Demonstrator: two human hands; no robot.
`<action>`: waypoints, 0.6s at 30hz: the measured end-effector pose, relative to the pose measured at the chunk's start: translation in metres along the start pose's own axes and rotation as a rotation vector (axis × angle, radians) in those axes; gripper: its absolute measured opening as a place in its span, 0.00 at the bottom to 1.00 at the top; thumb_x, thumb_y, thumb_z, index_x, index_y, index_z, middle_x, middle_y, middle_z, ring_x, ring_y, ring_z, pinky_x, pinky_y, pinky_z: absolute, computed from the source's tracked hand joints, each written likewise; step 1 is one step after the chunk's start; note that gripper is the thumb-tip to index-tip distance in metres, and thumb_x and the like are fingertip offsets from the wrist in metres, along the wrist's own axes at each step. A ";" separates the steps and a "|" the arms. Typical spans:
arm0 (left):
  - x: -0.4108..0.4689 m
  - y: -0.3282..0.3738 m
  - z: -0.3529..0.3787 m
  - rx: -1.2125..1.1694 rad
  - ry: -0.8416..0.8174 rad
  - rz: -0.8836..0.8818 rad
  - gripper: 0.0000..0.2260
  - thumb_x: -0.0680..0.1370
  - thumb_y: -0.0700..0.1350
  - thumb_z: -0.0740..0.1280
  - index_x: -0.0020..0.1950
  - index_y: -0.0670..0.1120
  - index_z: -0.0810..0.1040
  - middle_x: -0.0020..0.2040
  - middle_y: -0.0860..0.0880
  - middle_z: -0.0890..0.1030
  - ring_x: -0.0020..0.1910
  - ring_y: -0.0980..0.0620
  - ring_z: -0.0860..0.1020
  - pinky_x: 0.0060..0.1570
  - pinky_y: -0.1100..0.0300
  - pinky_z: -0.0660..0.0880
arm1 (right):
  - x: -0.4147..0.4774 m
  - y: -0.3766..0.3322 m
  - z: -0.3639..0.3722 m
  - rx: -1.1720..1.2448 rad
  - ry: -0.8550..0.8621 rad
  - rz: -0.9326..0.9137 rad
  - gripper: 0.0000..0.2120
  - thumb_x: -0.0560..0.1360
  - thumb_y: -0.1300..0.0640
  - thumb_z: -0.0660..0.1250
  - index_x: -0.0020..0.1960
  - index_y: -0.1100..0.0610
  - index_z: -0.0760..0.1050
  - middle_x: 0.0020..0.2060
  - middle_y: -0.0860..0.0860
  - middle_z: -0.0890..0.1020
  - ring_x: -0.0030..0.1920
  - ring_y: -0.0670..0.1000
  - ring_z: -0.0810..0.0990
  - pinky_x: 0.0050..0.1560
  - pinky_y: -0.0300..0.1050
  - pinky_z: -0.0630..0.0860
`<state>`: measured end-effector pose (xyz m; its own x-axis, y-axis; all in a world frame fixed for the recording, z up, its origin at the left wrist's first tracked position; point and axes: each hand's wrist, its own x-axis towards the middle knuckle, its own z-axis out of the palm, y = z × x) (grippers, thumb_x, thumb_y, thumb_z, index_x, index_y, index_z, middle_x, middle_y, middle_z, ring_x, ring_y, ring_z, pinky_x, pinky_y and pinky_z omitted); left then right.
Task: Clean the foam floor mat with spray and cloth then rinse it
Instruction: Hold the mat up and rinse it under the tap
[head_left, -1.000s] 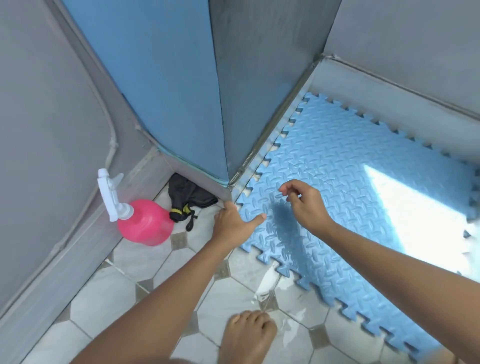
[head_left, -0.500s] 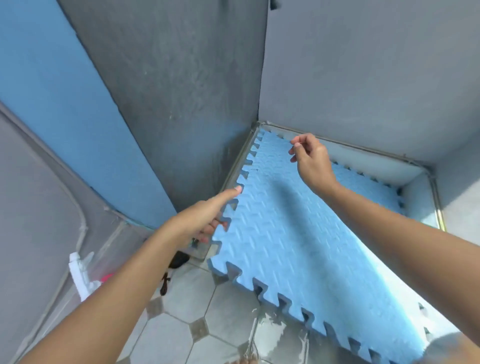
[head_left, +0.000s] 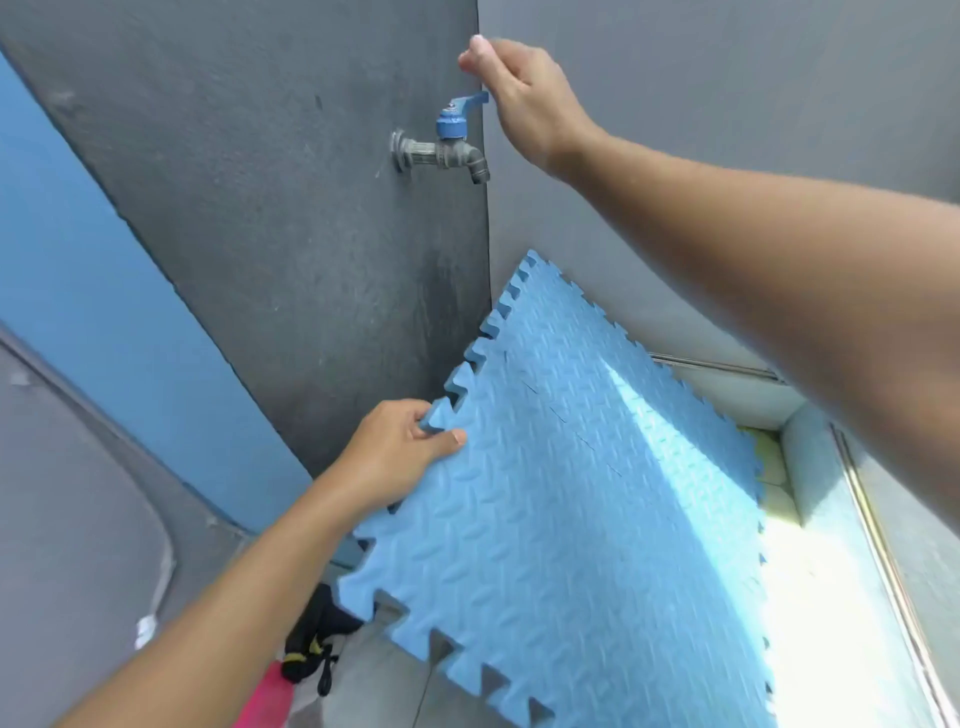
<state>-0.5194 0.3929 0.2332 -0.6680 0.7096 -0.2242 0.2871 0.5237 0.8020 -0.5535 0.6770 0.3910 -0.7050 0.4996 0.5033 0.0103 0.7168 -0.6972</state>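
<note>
The blue foam mat (head_left: 597, 519), with a puzzle-tooth edge, stands tilted with its top corner leaning into the grey wall corner. My left hand (head_left: 400, 457) pinches its left edge, thumb on the front face. My right hand (head_left: 524, 98) is raised at the tip of the blue lever (head_left: 460, 106) of a metal wall tap (head_left: 441, 153). Its fingers are curled, and I cannot see whether they grip the lever. No water comes from the spout. The pink spray bottle (head_left: 265, 699) lies low at the bottom, partly behind my left arm.
A black item with yellow trim (head_left: 311, 639) lies on the floor under the mat's lower left corner. A low tiled basin with a metal-edged rim (head_left: 862, 519) lies behind the mat at right, in bright sunlight. A blue wall panel (head_left: 104, 312) is at left.
The mat has been lifted from flat on the floor to a steep tilt against the wall. My right hand let go of it and rose to the tap lever. My left hand took hold of the mat's edge.
</note>
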 end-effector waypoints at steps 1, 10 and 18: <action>0.000 0.003 -0.013 0.006 -0.015 0.002 0.12 0.79 0.47 0.74 0.40 0.41 0.79 0.25 0.49 0.78 0.24 0.59 0.71 0.28 0.66 0.68 | 0.005 -0.005 0.001 -0.086 -0.086 -0.009 0.28 0.82 0.41 0.52 0.58 0.62 0.80 0.54 0.59 0.84 0.56 0.55 0.80 0.61 0.48 0.74; -0.025 0.036 -0.038 0.092 0.072 0.045 0.20 0.82 0.44 0.70 0.33 0.50 0.66 0.17 0.59 0.69 0.15 0.62 0.66 0.20 0.73 0.61 | 0.007 -0.011 0.009 -0.478 -0.113 -0.102 0.27 0.84 0.43 0.46 0.33 0.58 0.64 0.37 0.59 0.75 0.40 0.61 0.72 0.41 0.49 0.63; -0.018 0.021 -0.038 0.092 0.081 0.038 0.15 0.81 0.46 0.70 0.36 0.48 0.73 0.21 0.59 0.76 0.17 0.64 0.70 0.21 0.73 0.64 | -0.004 -0.003 0.004 -0.549 0.096 -0.070 0.31 0.81 0.38 0.50 0.29 0.59 0.61 0.26 0.55 0.65 0.33 0.61 0.69 0.35 0.50 0.63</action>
<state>-0.5270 0.3735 0.2750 -0.7075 0.6913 -0.1465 0.3722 0.5408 0.7543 -0.5535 0.6707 0.3895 -0.6496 0.4656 0.6010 0.3518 0.8849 -0.3053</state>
